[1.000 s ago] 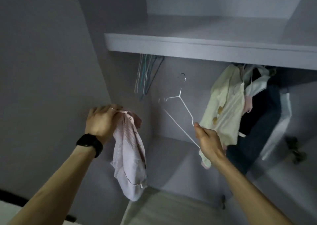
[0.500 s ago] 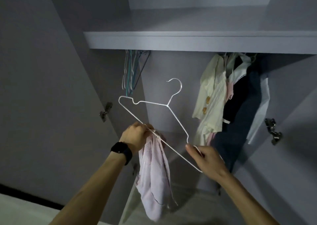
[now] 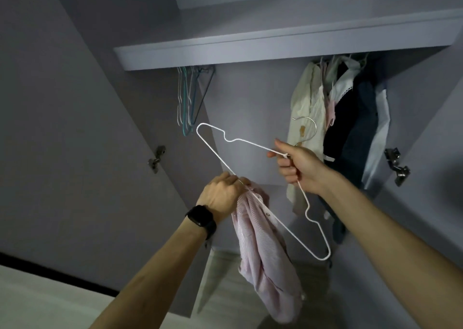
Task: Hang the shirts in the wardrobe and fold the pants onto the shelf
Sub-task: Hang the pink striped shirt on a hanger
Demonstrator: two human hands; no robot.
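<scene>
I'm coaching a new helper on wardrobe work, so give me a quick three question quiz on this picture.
1. True or false: the pink shirt already hangs beside the hung clothes.
2. Which hand has the grip on the hanger by its hook? A: left hand. B: right hand. C: neither.
3. Fill in: under the shelf, the spare hangers hang at the ____ end.

Key: 1 false, it is bunched in the left hand. 2 B. 3 left.
</scene>
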